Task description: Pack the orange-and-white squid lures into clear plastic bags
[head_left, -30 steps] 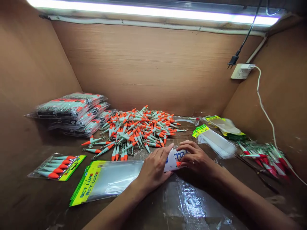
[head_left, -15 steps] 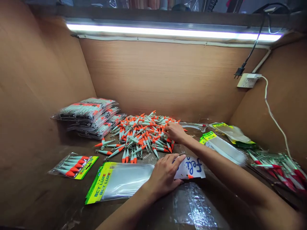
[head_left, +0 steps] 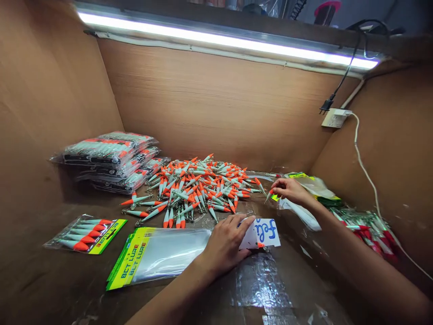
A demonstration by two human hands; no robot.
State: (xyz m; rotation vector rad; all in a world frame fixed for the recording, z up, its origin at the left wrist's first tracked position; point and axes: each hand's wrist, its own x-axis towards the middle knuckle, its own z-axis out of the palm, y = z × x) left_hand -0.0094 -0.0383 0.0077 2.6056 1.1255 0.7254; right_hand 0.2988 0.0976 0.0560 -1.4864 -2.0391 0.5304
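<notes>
My left hand (head_left: 229, 241) lies over the left part of a white card (head_left: 269, 231) with blue handwriting, fingers along its far side and thumb along the near side. A small orange tip (head_left: 260, 245) shows at the card's near edge; the rest of that piece is hidden. Beside this hand lie clear packaging bags (head_left: 176, 250) with yellow-green headers. My right hand (head_left: 291, 190) is raised right of a heap of orange-and-white fishing lures (head_left: 199, 187), its fingertips pinching one fishing lure (head_left: 269, 195), which points down.
Stacked filled packs (head_left: 111, 155) stand at the back left. One pack of lures (head_left: 84, 232) lies at the front left. More bags (head_left: 309, 183) and a pile of red-and-white lures (head_left: 370, 230) are on the right. A white cable (head_left: 367, 171) hangs from a wall socket (head_left: 334, 118).
My right hand has moved right, away from the heap, and now a fishing lure shows in its fingers. My left hand stays on the card. The camera view has tilted and shifted.
</notes>
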